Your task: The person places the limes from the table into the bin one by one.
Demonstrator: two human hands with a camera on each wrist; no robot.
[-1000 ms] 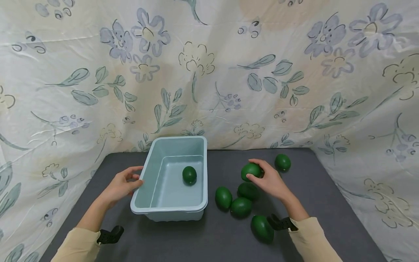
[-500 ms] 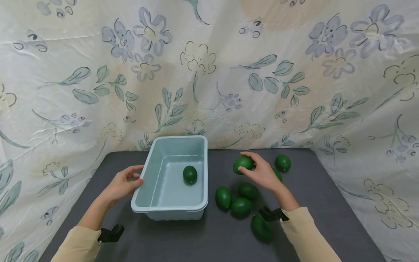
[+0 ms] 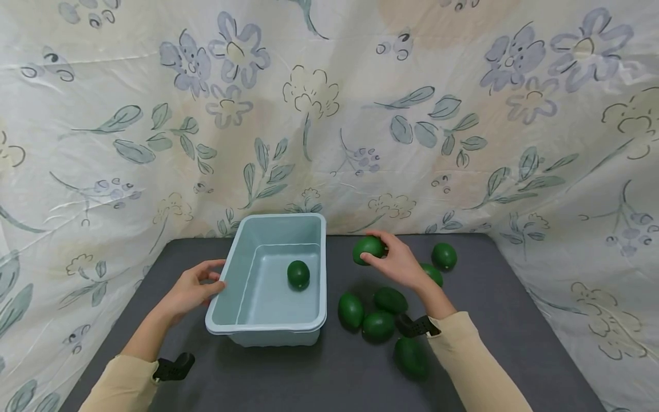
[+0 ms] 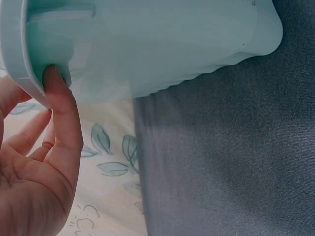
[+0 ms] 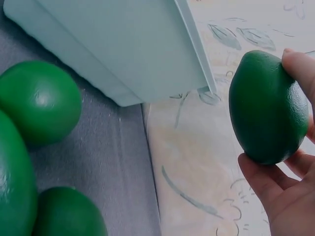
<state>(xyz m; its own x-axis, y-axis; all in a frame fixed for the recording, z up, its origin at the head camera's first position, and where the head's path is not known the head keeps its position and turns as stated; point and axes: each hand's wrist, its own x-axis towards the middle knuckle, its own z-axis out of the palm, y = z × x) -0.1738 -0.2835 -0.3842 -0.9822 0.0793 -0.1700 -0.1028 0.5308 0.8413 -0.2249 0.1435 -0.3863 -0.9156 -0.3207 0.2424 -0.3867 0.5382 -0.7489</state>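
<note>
At the left, the left hand [image 3: 193,289] rests against the left rim of the pale blue plastic tub [image 3: 226,269]; in the left wrist view a fingertip [image 4: 51,78] tucks under the rim's lip, the fingers otherwise fairly straight and relaxed rather than wrapped round anything. Inside the tub one green lime [image 3: 298,274] lies on the floor, toward the right wall. The tub stands on a dark grey mat [image 3: 504,320] against a flower-printed cloth backdrop [image 3: 329,114].

Just right of the tub's far corner, the right hand [image 3: 396,264] holds a lime [image 3: 368,249] off the mat, fingers and thumb curled round its broad middle; the right wrist view shows that held lime [image 5: 267,105] pinched between thumb and fingertips. It looks light and rigid, with a finely pebbled, slightly glossy skin that could slip, so a hold across the widest part, as here, seems the safest.

Further right, loose limes lie on the mat: three clustered [image 3: 378,325] near the wrist, one nearer the viewer [image 3: 410,357], one partly behind the hand [image 3: 432,273], and one apart at the back [image 3: 444,256].
</note>
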